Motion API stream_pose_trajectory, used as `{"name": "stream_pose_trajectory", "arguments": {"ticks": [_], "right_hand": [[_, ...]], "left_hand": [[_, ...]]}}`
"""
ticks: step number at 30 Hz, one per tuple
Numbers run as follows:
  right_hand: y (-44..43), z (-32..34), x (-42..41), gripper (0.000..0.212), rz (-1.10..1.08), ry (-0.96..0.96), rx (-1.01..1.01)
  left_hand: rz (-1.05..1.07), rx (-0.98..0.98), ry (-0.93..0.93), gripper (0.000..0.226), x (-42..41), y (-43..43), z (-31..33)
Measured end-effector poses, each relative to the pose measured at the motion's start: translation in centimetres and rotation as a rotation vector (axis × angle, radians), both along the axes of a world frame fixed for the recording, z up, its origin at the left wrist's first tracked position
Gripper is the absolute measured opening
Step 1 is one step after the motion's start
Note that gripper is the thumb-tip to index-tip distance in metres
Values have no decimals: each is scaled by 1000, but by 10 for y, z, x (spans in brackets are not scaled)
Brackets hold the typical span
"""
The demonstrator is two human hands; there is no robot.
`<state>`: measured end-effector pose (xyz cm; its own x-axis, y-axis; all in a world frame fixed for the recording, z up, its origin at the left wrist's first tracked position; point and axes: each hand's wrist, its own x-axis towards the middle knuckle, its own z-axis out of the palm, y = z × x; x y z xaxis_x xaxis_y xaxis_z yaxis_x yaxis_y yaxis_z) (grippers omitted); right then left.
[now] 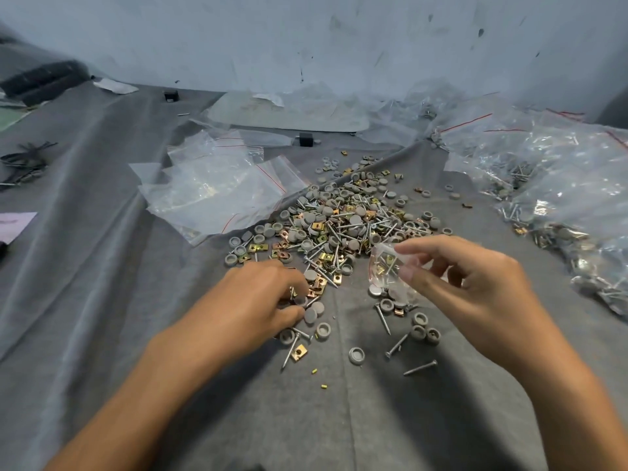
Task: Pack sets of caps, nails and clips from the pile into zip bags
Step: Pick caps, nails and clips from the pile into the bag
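Pinching a small zip bag (387, 270) with the right hand (475, 287), just right of the pile (343, 222) — digging at the pile's near edge with the nearer left hand (258, 297), fingers curled, maybe round a nail (291, 291).

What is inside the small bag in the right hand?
The small bag, pinched by the right hand, shows nails, gold clips and grey caps. Fingers cover its right side.
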<state>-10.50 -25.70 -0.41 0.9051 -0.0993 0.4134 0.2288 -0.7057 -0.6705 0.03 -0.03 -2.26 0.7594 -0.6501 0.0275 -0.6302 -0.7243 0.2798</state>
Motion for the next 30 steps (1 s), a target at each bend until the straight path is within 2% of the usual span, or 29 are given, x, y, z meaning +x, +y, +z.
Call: {"name": "stream_pose_trajectory", "arguments": {"ticks": [6, 9, 13, 19, 24, 30], "right_hand": [[3, -5, -6, 21, -1, 9, 56], [4, -5, -5, 20, 2, -4, 82], [11, -5, -3, 25, -22, -42, 133], [23, -4, 1, 22, -1, -102, 131], [26, -5, 1, 19, 8, -97, 187], [28, -2, 0, 17, 46, -103, 285]], "left_hand": [[87, -212, 140, 16, 7, 4, 2], [123, -391, 107, 13, 9, 2, 4], [32, -670, 201, 15, -4, -19, 7], [-73, -792, 286, 22, -17, -45, 6], [-37, -835, 345, 33, -16, -43, 5], [-58, -999, 516, 29, -19, -48, 14]]}}
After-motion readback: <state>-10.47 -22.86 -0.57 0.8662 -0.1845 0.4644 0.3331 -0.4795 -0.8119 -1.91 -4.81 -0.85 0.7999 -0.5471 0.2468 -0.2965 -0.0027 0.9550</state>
